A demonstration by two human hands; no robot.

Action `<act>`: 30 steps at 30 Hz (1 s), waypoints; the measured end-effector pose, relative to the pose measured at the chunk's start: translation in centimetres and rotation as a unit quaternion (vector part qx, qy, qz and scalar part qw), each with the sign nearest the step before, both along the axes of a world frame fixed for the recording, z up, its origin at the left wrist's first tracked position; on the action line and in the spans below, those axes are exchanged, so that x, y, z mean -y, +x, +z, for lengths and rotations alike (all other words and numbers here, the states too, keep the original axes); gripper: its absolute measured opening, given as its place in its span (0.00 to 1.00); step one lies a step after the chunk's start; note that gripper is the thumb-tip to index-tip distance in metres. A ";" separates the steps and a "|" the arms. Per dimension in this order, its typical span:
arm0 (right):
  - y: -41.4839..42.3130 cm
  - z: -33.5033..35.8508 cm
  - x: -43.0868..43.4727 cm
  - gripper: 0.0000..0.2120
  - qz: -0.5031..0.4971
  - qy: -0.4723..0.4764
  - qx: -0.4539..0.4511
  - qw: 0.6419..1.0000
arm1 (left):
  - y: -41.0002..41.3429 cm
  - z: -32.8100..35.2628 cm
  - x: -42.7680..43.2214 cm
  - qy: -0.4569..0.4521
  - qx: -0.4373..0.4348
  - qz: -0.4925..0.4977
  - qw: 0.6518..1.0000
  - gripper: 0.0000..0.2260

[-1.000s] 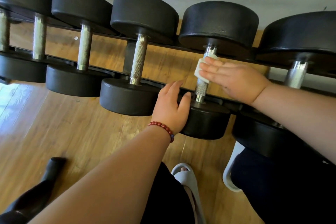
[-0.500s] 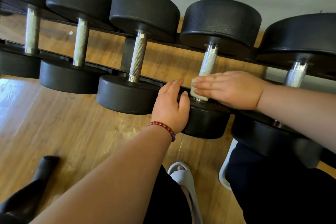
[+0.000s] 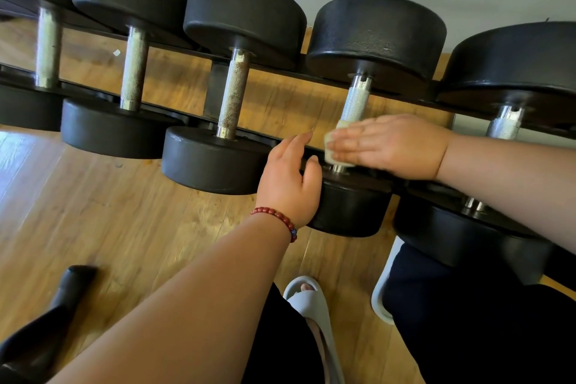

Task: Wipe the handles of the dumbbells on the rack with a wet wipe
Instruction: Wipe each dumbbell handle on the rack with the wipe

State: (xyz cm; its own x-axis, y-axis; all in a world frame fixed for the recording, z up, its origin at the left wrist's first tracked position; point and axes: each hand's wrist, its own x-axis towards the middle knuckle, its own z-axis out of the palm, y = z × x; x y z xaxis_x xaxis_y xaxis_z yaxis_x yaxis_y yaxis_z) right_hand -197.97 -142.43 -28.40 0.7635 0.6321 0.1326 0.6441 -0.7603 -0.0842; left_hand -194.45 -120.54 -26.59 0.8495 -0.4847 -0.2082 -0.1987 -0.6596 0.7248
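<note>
Rack (image 3: 174, 111) carrying row of dumbbells; fourth dumbbell (image 3: 374, 37) getting cleaned. Left hand (image 3: 290, 178) still resting open on its near head, steadying. Right hand (image 3: 392, 146), fingers flat, pressing wet wipe (image 3: 332, 146) against handle (image 3: 355, 101), now sliding from upper knurling to lower end. Pass likely finishing.

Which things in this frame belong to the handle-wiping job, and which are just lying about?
Job: wet wipe; right hand pressing it on the dumbbell handle; left hand on that dumbbell's near head; rusty handle alongside.
Not the job: grey slipper; black object on the floor.
</note>
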 end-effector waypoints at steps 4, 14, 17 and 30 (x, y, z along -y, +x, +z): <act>-0.5 -0.4 -0.4 0.24 -0.044 0.018 0.006 0.999 | 0.0 0.1 0.0 -0.001 0.002 0.002 1.000 0.19; -0.7 -0.6 -0.5 0.20 -0.035 0.009 -0.001 0.999 | 0.0 0.2 0.0 -0.005 0.000 0.000 1.000 0.19; -0.9 0.0 -0.7 0.23 0.027 0.002 -0.010 1.000 | -0.1 0.1 0.0 -0.006 0.002 0.000 1.000 0.19; -2.7 0.9 -2.6 0.17 -0.198 0.193 -0.100 0.956 | 0.0 0.1 0.0 -0.008 -0.001 0.002 1.000 0.19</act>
